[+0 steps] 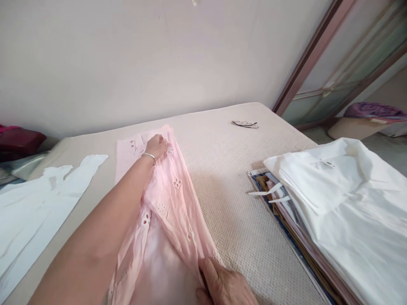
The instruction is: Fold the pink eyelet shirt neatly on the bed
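Note:
A pink eyelet garment [171,203] lies lengthwise on the beige mattress [229,186]. My left hand [156,147], with a bangle on the wrist, reaches to the garment's far end and grips a fold of the fabric there. My right hand [224,286] pinches the near edge of the same fold at the bottom of the view. The fabric runs stretched between the two hands.
A white garment [34,212] lies spread at the left. A stack of folded clothes topped by a white shirt [346,203] sits at the right. Eyeglasses [245,124] rest near the far edge. A wall stands behind, a glass door at the right.

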Available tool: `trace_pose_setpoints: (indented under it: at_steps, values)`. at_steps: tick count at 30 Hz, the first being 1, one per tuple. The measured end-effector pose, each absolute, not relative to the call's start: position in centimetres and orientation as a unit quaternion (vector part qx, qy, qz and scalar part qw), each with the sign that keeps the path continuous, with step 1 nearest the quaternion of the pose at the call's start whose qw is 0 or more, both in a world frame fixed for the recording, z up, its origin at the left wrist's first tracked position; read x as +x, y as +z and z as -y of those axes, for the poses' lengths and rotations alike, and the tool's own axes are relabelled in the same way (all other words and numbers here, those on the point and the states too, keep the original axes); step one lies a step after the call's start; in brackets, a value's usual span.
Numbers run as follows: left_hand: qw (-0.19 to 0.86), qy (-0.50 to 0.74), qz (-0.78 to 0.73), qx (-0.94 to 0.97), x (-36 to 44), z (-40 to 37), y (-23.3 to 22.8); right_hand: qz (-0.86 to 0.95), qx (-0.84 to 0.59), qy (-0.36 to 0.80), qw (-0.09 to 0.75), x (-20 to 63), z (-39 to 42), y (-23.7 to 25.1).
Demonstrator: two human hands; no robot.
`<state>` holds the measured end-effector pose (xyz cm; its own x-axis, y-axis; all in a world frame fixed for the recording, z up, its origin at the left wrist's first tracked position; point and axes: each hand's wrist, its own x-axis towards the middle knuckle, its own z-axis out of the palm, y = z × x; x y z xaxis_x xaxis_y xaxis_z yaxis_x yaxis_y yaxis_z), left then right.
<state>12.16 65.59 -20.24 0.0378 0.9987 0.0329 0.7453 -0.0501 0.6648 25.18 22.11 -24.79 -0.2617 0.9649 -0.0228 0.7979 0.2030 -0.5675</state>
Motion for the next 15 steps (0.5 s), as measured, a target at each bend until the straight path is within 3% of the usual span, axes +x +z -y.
trace_pose_setpoints:
  at_steps: [7,15]
  values:
    - [-0.005,0.079,-0.524,0.848,10.5,-61.1,-23.1,0.632,-0.64,0.407,0.157,25.7,-22.7,-20.3]
    - [-0.002,0.026,-0.59,0.807,13.1,-62.0,-21.6,0.545,-0.646,0.496,0.199,26.6,-23.7,-18.3]
